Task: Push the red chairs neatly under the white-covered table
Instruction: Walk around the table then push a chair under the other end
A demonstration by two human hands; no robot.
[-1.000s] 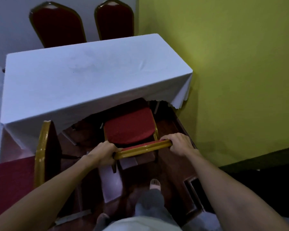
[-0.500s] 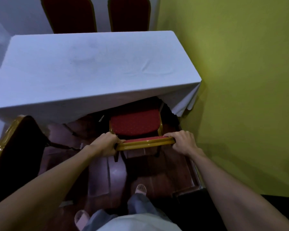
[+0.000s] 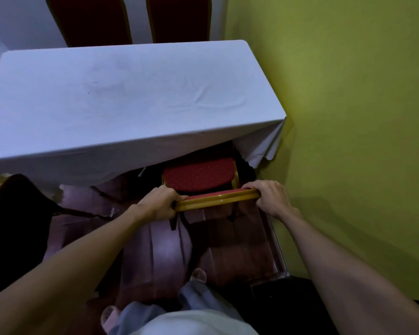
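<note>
My left hand (image 3: 159, 204) and right hand (image 3: 270, 198) each have fingers curled tight over the ends of the gold top rail of the red chair (image 3: 198, 176), low centre of the frame, its seat partly beneath the white-covered table (image 3: 121, 100). The frame looks rigid and moderately heavy; the rail ends suit steering, though the hanging cloth may snag.
</note>
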